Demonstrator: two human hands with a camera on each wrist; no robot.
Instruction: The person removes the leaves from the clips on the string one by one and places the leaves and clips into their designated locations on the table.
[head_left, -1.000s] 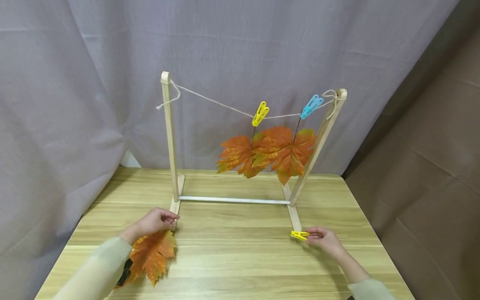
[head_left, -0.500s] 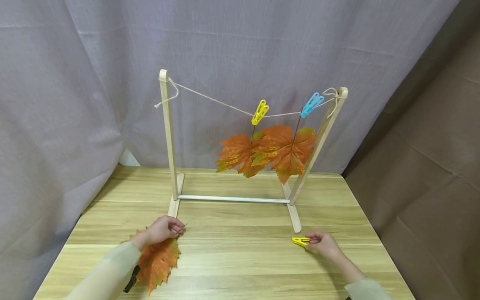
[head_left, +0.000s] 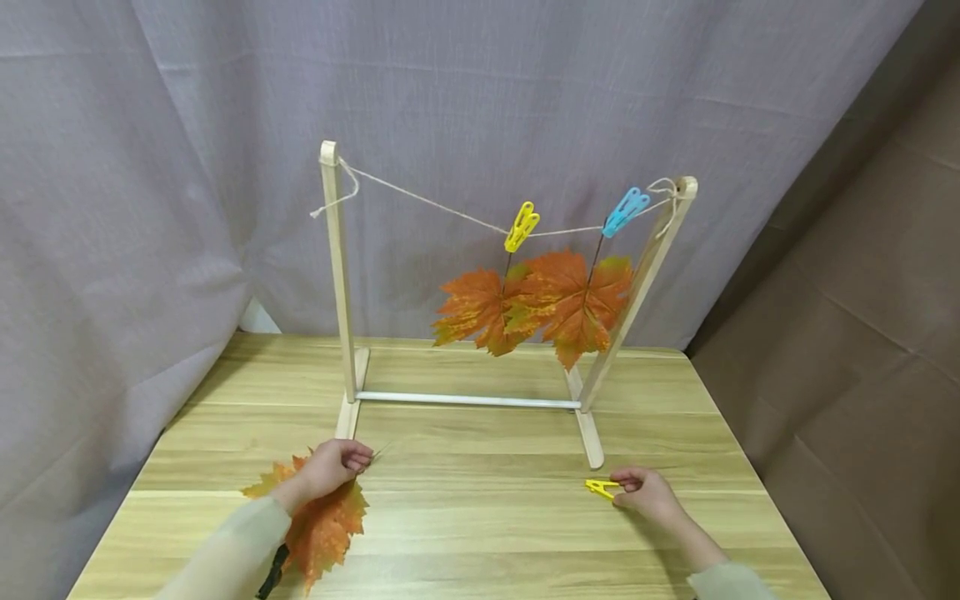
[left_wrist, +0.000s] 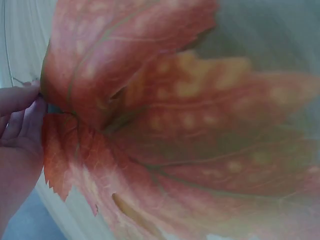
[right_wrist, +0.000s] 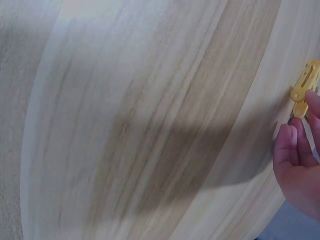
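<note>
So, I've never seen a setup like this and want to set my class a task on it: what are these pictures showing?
No machine: a person works with two bare hands. The head picture looks down on everything; each wrist picture shows one hand up close. The left hand pinches a leaf by its stem; the right hand holds a yellow peg. On the table stands a frame with a string. From it hang a second leaf, under another yellow peg, and a third leaf, under a blue peg.
</note>
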